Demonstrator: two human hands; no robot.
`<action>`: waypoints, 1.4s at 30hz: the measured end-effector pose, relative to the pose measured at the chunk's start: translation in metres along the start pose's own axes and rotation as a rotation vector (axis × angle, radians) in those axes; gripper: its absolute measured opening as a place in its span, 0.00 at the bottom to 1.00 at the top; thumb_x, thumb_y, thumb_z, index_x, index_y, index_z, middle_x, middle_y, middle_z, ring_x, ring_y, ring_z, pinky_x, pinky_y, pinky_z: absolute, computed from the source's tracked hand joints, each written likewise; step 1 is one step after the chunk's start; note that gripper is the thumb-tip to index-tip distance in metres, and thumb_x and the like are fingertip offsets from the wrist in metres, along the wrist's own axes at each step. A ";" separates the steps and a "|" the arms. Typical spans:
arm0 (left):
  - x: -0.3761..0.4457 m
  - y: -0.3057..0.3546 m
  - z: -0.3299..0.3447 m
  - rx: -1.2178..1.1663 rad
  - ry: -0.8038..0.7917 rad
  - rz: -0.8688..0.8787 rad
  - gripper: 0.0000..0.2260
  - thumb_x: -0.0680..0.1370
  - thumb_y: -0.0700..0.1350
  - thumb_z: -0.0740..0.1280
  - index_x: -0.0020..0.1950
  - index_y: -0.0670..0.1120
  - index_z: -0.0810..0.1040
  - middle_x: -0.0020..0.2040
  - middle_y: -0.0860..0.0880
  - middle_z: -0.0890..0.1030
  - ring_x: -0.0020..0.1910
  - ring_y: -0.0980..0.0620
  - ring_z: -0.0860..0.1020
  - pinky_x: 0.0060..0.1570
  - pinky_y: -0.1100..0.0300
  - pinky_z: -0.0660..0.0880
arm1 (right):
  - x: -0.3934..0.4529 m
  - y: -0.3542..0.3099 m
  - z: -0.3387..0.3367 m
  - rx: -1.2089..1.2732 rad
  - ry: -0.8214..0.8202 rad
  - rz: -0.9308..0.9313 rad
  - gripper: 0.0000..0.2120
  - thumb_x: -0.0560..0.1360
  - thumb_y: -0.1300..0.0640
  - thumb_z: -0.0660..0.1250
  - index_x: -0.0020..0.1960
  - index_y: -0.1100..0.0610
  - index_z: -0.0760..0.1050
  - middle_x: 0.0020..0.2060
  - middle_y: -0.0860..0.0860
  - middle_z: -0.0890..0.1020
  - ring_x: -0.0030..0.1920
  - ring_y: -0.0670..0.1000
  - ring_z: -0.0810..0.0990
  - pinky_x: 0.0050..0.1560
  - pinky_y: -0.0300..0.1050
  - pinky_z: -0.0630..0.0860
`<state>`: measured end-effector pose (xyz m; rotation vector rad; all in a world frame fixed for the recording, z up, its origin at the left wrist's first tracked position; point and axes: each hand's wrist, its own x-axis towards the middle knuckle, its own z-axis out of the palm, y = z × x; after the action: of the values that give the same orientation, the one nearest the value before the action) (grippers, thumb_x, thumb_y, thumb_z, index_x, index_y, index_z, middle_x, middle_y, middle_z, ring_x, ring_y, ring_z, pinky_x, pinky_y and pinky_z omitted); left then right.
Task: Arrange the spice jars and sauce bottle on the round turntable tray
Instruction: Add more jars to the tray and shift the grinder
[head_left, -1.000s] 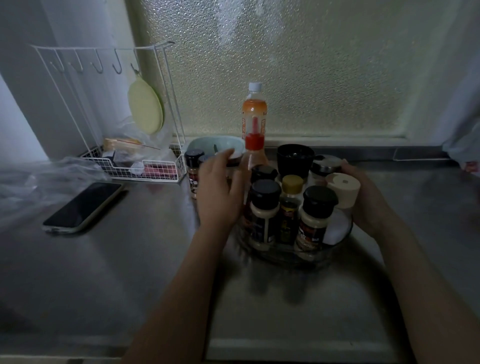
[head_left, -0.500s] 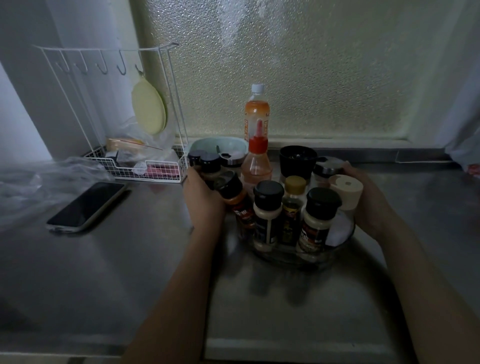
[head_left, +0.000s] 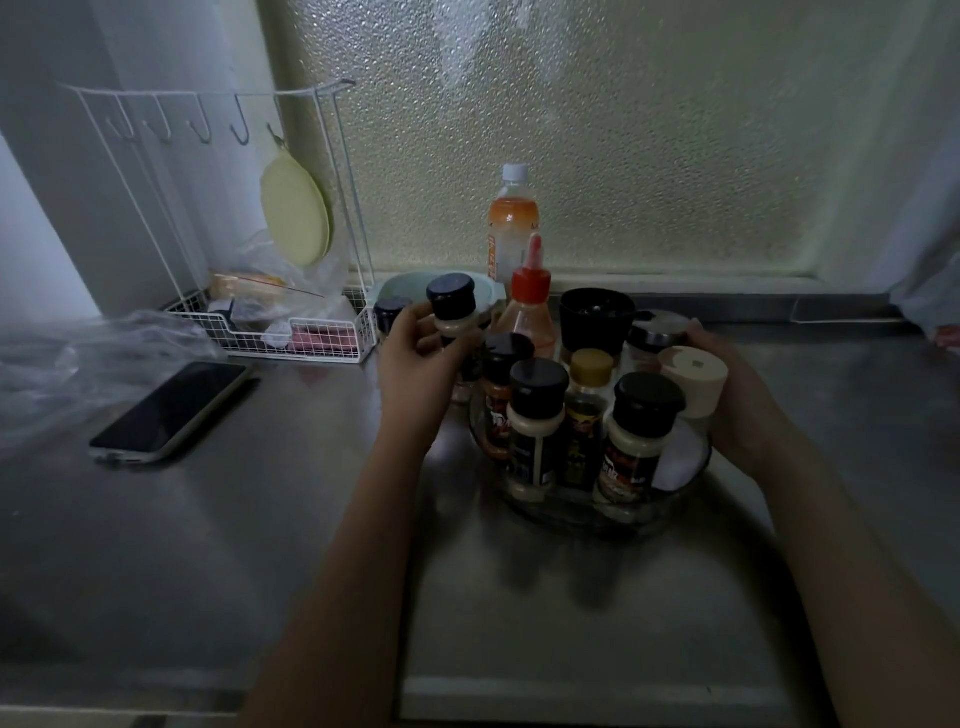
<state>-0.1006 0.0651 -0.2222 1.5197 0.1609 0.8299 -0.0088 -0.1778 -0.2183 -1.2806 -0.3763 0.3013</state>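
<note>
A clear round turntable tray (head_left: 670, 501) sits on the steel counter, crowded with several black-capped spice jars (head_left: 537, 415), a yellow-capped jar (head_left: 590, 371), a beige-lidded white shaker (head_left: 693, 382) and a red-nozzled sauce bottle (head_left: 530, 312) at its back. My left hand (head_left: 415, 358) holds a black-capped spice jar (head_left: 453, 304) raised at the tray's left rim. My right hand (head_left: 737, 400) grips the tray's right side, behind the white shaker.
One black-capped jar (head_left: 389, 314) stands on the counter left of the tray. Behind are a pale bowl (head_left: 410, 288), an orange drink bottle (head_left: 511, 223) and a black cup (head_left: 597, 319). A white wire rack (head_left: 291, 338) and a phone (head_left: 171, 410) lie to the left.
My left hand took a black-capped jar from left of the tray and lifted it upright above the tray's left rim. My right hand has stayed on the tray's right side.
</note>
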 end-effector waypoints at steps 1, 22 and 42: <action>0.000 0.000 -0.001 -0.025 -0.008 -0.010 0.14 0.72 0.36 0.71 0.57 0.40 0.75 0.51 0.43 0.82 0.49 0.48 0.81 0.42 0.66 0.78 | 0.000 0.000 0.000 -0.004 0.004 0.001 0.19 0.81 0.50 0.52 0.41 0.54 0.78 0.28 0.46 0.84 0.30 0.43 0.82 0.32 0.32 0.77; -0.007 0.016 -0.006 -0.228 -0.386 -0.077 0.19 0.71 0.37 0.68 0.62 0.40 0.74 0.57 0.39 0.79 0.56 0.45 0.79 0.55 0.54 0.78 | 0.002 0.000 0.000 -0.050 -0.071 -0.060 0.14 0.73 0.47 0.58 0.47 0.52 0.79 0.37 0.44 0.86 0.39 0.42 0.83 0.39 0.33 0.78; -0.028 0.023 0.023 0.104 -0.050 0.316 0.13 0.71 0.51 0.61 0.47 0.44 0.76 0.46 0.42 0.78 0.46 0.52 0.76 0.46 0.62 0.72 | 0.008 0.005 -0.008 0.006 -0.042 0.008 0.20 0.71 0.41 0.63 0.50 0.55 0.78 0.36 0.48 0.86 0.38 0.46 0.82 0.40 0.36 0.78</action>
<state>-0.1163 0.0273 -0.2100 1.6882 -0.0771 1.0452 0.0019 -0.1796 -0.2244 -1.2712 -0.4058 0.3360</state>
